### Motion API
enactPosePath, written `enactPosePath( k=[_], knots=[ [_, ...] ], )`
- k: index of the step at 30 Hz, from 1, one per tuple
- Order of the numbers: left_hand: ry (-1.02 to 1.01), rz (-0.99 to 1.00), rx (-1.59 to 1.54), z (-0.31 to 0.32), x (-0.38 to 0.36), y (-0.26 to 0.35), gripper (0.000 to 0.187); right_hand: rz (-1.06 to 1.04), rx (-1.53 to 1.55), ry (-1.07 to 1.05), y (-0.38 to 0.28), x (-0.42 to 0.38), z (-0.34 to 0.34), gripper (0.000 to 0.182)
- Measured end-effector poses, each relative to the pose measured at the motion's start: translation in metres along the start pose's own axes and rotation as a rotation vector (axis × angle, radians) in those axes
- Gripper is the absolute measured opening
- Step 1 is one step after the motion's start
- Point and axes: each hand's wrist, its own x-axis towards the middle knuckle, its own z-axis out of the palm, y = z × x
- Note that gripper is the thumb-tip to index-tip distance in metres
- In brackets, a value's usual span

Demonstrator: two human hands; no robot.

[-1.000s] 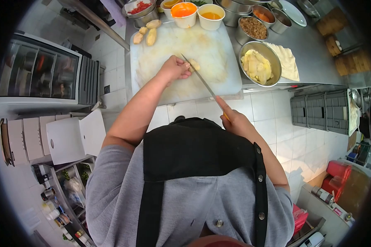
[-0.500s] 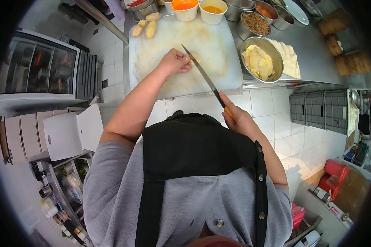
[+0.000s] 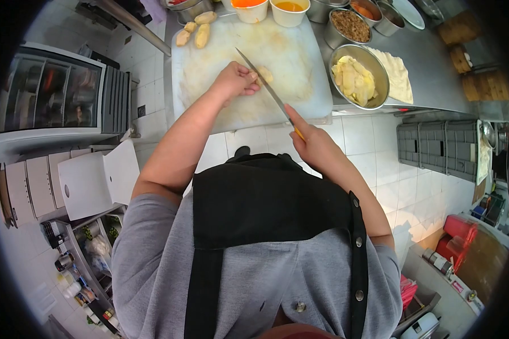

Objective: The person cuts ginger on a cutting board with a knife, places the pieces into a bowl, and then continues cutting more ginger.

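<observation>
My right hand (image 3: 315,146) is closed round the yellow handle of a long kitchen knife (image 3: 274,97), its blade pointing up and left over the white cutting board (image 3: 209,73). Beside the blade, my left hand (image 3: 236,82) has its fingers pinched on a small pale piece of what looks like peeled ginger (image 3: 255,79), partly hidden by the fingers. Another pale piece (image 3: 265,73) lies flat on the board just right of the blade. Several whole peeled ginger pieces (image 3: 202,35) lie at the board's upper left corner.
Right of the board stands a steel bowl (image 3: 383,85) of pale yellow slices, next to a folded cream cloth (image 3: 398,73). Tubs of orange (image 3: 249,11) and yellow liquid (image 3: 290,14), and a pot of brown crumbly food (image 3: 350,27), line the back. A metal post (image 3: 133,25) rises at left.
My right hand and the knife have moved up and left, bringing the blade across the board beside my left fingers. My left hand has shifted slightly left and up, still pinching.
</observation>
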Motion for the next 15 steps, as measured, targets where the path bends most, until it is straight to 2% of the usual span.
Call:
enactPosePath(
  k=[4,10,15],
  knots=[
    [0.009,0.003,-0.005,0.001,0.002,-0.001,0.029,-0.01,-0.02,0.018,0.001,0.005,0.004,0.062],
    [0.007,-0.005,-0.005,0.001,0.0,0.002,0.029,0.028,0.015,-0.035,0.017,-0.03,0.004,0.063],
    [0.021,-0.014,-0.009,0.003,-0.001,0.002,0.028,0.006,0.097,0.061,0.022,-0.029,0.013,0.064]
  ],
)
